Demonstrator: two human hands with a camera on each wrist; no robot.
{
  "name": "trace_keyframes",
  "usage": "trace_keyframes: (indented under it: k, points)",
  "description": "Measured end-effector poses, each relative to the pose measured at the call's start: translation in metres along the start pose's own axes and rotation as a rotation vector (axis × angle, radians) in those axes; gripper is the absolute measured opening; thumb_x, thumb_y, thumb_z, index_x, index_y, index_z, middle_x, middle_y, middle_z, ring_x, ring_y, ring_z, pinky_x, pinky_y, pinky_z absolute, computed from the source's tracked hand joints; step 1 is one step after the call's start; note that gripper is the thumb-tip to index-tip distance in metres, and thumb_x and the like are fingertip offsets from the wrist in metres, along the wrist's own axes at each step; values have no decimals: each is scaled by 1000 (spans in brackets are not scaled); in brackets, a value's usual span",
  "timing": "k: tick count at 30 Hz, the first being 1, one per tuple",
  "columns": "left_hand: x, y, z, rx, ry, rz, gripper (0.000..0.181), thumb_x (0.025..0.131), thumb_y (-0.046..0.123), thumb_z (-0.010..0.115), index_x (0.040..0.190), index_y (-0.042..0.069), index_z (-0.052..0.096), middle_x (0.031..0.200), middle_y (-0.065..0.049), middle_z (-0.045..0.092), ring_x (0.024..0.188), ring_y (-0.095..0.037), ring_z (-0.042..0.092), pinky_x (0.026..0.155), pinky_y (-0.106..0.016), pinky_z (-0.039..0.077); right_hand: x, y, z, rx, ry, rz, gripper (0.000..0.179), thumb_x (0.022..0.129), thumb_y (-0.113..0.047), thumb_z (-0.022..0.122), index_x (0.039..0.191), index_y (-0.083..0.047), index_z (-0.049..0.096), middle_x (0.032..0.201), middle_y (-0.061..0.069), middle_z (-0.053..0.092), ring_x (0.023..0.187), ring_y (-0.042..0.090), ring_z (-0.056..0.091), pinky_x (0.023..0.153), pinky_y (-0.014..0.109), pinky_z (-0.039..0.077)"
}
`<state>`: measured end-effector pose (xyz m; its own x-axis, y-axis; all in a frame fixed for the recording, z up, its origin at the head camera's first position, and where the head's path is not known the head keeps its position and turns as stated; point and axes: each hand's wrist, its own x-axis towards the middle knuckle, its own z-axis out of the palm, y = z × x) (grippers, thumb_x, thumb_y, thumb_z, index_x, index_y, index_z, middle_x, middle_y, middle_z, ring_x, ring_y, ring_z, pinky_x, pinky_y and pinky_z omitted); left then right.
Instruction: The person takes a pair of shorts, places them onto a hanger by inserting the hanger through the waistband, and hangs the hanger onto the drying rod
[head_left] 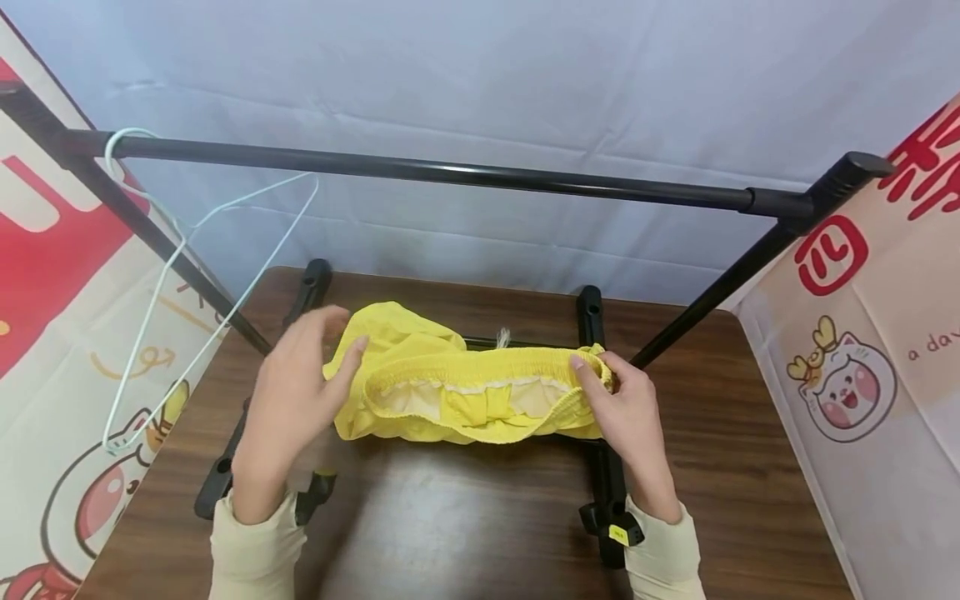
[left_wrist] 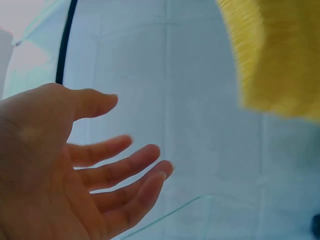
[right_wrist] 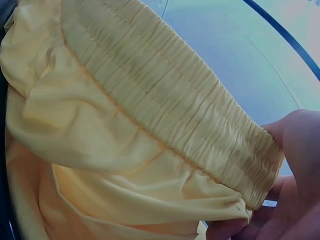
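Yellow elastic-waist pants hang bunched above the table, the waistband opening facing me with pale lining inside; how long the legs are is hidden. My right hand grips the right end of the waistband, thumb on the near side. To the left of the cloth, my left hand is raised with its thumb spread from loosely bent fingers. In the left wrist view, that hand holds nothing, and a gap separates it from the yellow cloth.
A black rack spans the table, its top bar beyond my hands and its feet on the brown wooden tabletop. One pale mint hanger hangs at the bar's left end. Pale cloth covers the back; printed panels stand at both sides.
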<state>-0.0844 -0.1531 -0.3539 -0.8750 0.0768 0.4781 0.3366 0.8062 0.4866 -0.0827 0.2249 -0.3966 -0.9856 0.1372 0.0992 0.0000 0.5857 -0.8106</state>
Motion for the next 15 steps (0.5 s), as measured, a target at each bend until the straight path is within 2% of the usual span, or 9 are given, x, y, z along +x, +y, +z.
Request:
trace_keyframes:
  k: [4,8,10,13,15]
  points:
    - [12,2,-18,-18,186,72,44,100,22,72,134,-4,61,117,-23,69,104,-40,65,89,-53,51,1,0,-1,-12,-16,-1,37,104,-49,62,106,-14,73,69,5,52,54,16,46,54,27,39]
    - [28,3,-39,-32,413,131,39,99,19,71,126,-8,65,118,-30,68,111,-47,61,101,-51,46,2,0,-2,-17,-33,-4,38,105,-50,61,108,-14,73,70,5,51,54,17,47,53,27,39]
    - [36,4,-50,-22,520,120,37,99,19,70,124,-9,66,121,-31,67,119,-49,58,110,-50,42,2,-1,-3,-20,-39,-5,38,105,-50,60,108,-14,73,69,5,50,53,17,45,52,27,39]
    - [48,4,-67,13,662,54,38,98,20,67,124,-8,65,124,-32,65,124,-47,55,116,-46,36,3,-1,-4,-24,-48,-4,39,105,-51,60,107,-14,72,67,5,47,51,17,43,51,28,38]
    - [55,1,-76,46,716,-11,36,96,24,66,122,-2,68,126,-25,66,125,-32,55,114,-41,34,3,-2,-5,-21,-52,-4,39,105,-51,59,107,-14,72,66,5,46,50,17,43,51,28,39]
